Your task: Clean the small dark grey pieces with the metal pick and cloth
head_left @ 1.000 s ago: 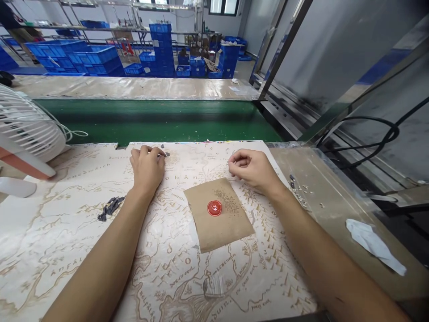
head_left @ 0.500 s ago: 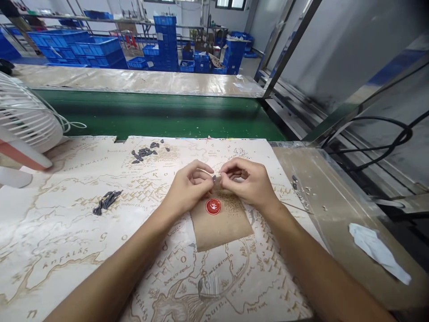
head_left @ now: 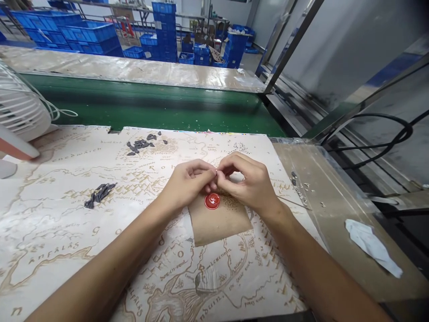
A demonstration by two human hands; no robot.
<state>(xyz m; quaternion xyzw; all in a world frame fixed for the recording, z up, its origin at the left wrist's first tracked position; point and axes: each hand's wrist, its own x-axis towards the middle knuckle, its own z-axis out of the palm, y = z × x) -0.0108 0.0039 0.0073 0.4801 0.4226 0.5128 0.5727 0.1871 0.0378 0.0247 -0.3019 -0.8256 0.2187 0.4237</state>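
Just above a red cap (head_left: 212,201), hands (head_left: 187,181) (head_left: 248,179) pinching

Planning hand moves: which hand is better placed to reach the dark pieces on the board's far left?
Left, I'd judge: the left hand lies nearer the dark pieces on the map-printed board, while the right hand sits farther off, right of the red cap. Both pinch a small item.
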